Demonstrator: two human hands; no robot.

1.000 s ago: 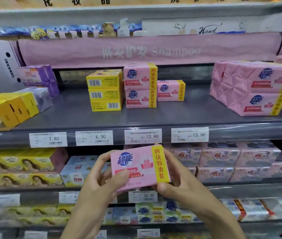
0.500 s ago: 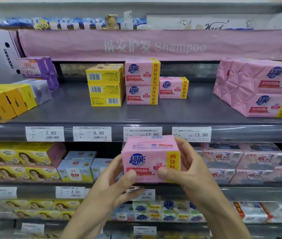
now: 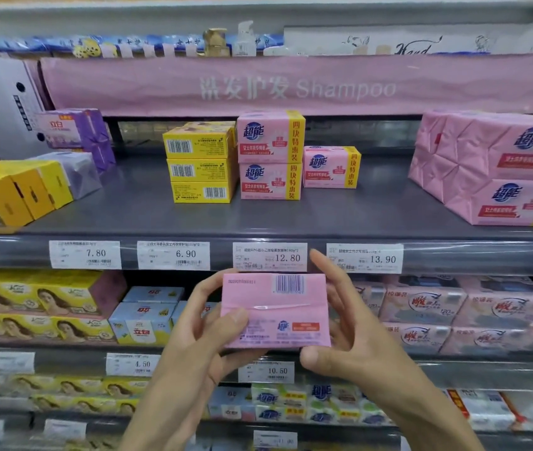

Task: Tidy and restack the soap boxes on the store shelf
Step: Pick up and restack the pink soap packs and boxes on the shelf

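Pink soap box [image 3: 274, 312], barcode side outward, held before the price tags [image 3: 270, 257] below the grey shelf [image 3: 323, 219], left hand [image 3: 200, 340] fingers clamped on its left edge, right hand [image 3: 353, 343] fingers clamped on its right edge.

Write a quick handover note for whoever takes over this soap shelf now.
Left hand and right hand both hold one pink soap pack, barcode side facing the camera.
Shelf: pink stack of two, single pink pack right of it, yellow stack of three left.
Done: those stand neat.
Left: place the held pack, probably on the single pink pack, label outward.
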